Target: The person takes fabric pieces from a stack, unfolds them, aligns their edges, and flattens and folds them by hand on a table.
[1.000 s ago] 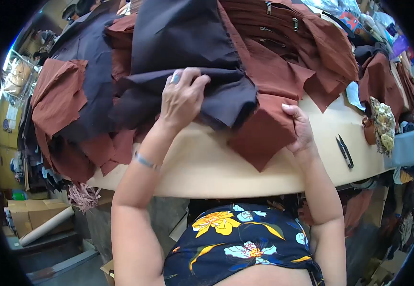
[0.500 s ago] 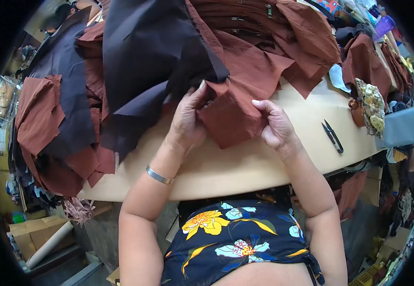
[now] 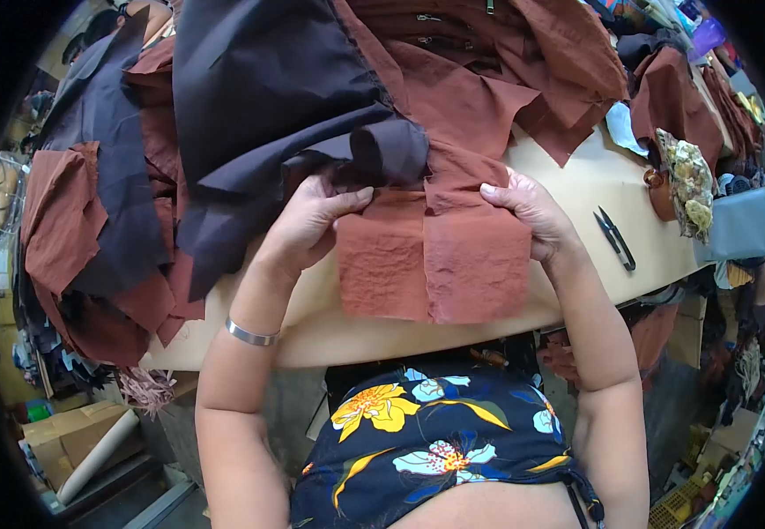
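Between my hands a rust-brown fabric panel (image 3: 475, 269) is spread flat, with a vertical seam down its middle. My left hand (image 3: 316, 216) pinches its upper left part, thumb on top, the fingers partly hidden behind the cloth. At the upper right, my right hand (image 3: 532, 212) grips the same panel with the thumb on top. The panel runs up into a larger brown garment piece (image 3: 488, 97) with zips. Dark, near-black fabric (image 3: 268, 97) lies beside it and curls over just above my left hand.
Thread snips (image 3: 616, 238) lie on the pale tabletop (image 3: 576, 291) to the right. Beyond them are a small brown pot (image 3: 660, 194), a rough yellowish lump (image 3: 687, 185) and a translucent box (image 3: 742, 225). More brown and dark cloth (image 3: 65, 212) hangs over the left side.
My hands have moved apart, and the brown panel between them has gone from folded to spread flat, showing its seam. The dark fabric's edge has curled over.
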The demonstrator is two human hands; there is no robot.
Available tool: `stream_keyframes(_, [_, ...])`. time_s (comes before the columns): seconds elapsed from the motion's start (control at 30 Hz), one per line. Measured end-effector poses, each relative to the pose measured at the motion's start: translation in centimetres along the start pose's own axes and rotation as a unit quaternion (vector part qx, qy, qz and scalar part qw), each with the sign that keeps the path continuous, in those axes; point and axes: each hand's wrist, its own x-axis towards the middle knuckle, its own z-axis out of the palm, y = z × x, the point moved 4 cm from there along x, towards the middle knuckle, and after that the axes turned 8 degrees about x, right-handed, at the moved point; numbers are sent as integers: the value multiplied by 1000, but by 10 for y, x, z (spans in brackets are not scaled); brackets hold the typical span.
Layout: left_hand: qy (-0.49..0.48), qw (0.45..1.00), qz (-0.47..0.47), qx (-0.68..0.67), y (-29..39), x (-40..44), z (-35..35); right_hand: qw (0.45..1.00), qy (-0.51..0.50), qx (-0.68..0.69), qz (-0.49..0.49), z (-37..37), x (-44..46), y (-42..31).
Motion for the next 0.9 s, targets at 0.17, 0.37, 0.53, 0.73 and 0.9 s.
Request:
stream_keyframes(0.17, [107, 974, 20, 198, -23, -25, -11, 957, 66, -275, -54, -19, -9, 5])
stream_keyframes(0.37, [149, 699, 196, 672, 2, -59, 25, 991, 93, -95, 17, -13, -13, 5])
stream_keyframes(0.53, [116, 590, 416, 682, -3, -40, 58, 990, 119, -40, 64, -1, -3, 11])
stream_keyframes(0.73, [78, 596, 366, 710, -26, -21, 50, 990, 83, -60, 96, 2, 9, 11])
stream_keyframes(0.9, [99, 640, 320, 691, -33, -16, 40, 995, 59, -51, -56, 4, 29, -1])
